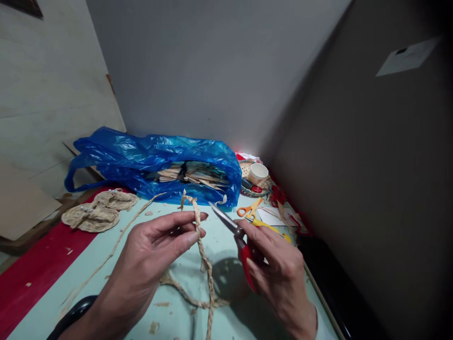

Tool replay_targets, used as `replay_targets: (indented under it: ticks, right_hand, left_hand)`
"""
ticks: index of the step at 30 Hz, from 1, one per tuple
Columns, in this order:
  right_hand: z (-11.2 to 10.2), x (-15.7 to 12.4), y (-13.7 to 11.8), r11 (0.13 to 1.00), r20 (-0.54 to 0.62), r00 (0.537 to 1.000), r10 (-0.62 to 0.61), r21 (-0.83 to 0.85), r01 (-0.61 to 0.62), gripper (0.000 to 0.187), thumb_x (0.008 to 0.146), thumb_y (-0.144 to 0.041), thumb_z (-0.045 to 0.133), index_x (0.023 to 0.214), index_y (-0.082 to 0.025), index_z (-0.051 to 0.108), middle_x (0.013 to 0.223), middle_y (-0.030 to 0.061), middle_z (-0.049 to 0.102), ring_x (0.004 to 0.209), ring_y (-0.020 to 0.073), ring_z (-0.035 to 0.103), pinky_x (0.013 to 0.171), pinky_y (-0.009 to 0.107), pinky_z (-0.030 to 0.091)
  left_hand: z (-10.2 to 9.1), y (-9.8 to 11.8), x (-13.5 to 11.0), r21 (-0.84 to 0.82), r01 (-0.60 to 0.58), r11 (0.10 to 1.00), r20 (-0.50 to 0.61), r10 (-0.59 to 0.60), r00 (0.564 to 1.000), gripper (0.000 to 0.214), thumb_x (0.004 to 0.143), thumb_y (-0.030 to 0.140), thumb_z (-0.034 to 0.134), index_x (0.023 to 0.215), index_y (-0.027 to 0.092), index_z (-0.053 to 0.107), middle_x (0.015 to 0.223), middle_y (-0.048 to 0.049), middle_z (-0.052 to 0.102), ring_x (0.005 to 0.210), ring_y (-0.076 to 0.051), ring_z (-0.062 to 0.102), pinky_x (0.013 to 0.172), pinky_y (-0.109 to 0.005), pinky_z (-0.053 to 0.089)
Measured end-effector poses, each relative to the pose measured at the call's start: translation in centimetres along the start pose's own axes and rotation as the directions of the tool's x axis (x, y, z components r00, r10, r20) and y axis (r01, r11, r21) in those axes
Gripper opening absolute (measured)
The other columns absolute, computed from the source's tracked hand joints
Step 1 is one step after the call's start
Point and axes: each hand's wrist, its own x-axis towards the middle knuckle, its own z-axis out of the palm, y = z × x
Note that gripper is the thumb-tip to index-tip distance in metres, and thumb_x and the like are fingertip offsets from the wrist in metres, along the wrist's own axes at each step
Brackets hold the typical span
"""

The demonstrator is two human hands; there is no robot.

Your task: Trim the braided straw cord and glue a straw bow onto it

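Clearly, the left hand [155, 245] had thumb and forefinger pinched on the braided cord [208, 271] just below its frayed top; the rest of the cord hung down and looped on the pale green table [106, 278]; the right hand [279, 274] had its fingers closed around the red handles of the scissors [231, 227], blades almost together, the tip just beside the cord's top. In my judgement the pinch should sit close under the loose fibres, so the braid would not unravel; the blades should meet only stray ends, well away from the thumb.
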Motion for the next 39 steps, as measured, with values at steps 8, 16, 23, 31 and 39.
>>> replay_targets:
  ticks: [8,16,23,31,39]
  right_hand:
    - [0.63,0.02,-0.15,0.976,0.034,0.990,0.140,0.163,-0.144,0.036,0.085,-0.007,0.060,0.118,-0.020,0.065,0.081,0.0017,0.065,0.066,0.0147,0.057,0.058,0.025,0.047]
    - [0.43,0.32,-0.36,0.981,0.116,0.989,0.095,0.156,-0.113,0.040,0.084,-0.007,0.059,0.121,-0.020,0.064,0.078,0.0018,0.062,0.066,0.0155,0.055,0.056,0.025,0.042]
    - [0.26,0.49,-0.34,0.985,0.085,0.995,0.061,0.153,-0.074,0.045,0.082,-0.006,0.061,0.124,-0.022,0.062,0.082,0.0022,0.063,0.071,0.0169,0.056,0.060,0.027,0.044]
    - [-0.30,0.80,-0.35,0.993,0.044,0.999,0.024,0.115,-0.029,0.046,0.080,-0.004,0.056,0.123,-0.020,0.061,0.088,0.0045,0.066,0.073,0.0179,0.059,0.061,0.028,0.048]
    - [-0.09,0.45,-0.28,0.998,0.055,0.999,-0.005,0.058,0.001,0.049,0.080,-0.005,0.055,0.126,-0.022,0.058,0.080,0.0023,0.060,0.070,0.0184,0.054,0.060,0.029,0.043]
  left_hand:
    - [-0.26,-0.01,0.15,-0.160,0.113,0.981,0.103,-0.097,0.990,0.017,0.083,0.033,0.076,0.096,0.022,0.077,0.067,0.0022,0.061,0.067,-0.011,0.049,0.065,-0.018,0.043]
    - [0.16,-0.02,0.06,-0.068,0.071,0.995,0.048,-0.068,0.997,0.044,0.079,0.032,0.079,0.122,0.027,0.070,0.067,0.0058,0.053,0.065,-0.010,0.050,0.066,-0.021,0.040]
    - [0.36,-0.01,-0.41,0.112,-0.037,0.993,0.006,0.037,0.999,0.047,0.077,0.035,0.078,0.122,0.024,0.071,0.066,0.0050,0.056,0.064,-0.014,0.056,0.063,-0.025,0.041]
    - [0.16,0.40,-0.36,-0.047,0.039,0.998,0.099,-0.034,0.994,0.041,0.078,0.034,0.078,0.118,0.029,0.074,0.071,0.0023,0.059,0.066,-0.012,0.054,0.064,-0.020,0.042]
    - [0.25,0.70,-0.50,-0.076,0.068,0.995,0.114,-0.059,0.992,0.048,0.074,0.037,0.081,0.121,0.029,0.074,0.072,0.0007,0.061,0.067,-0.012,0.052,0.064,-0.018,0.042]
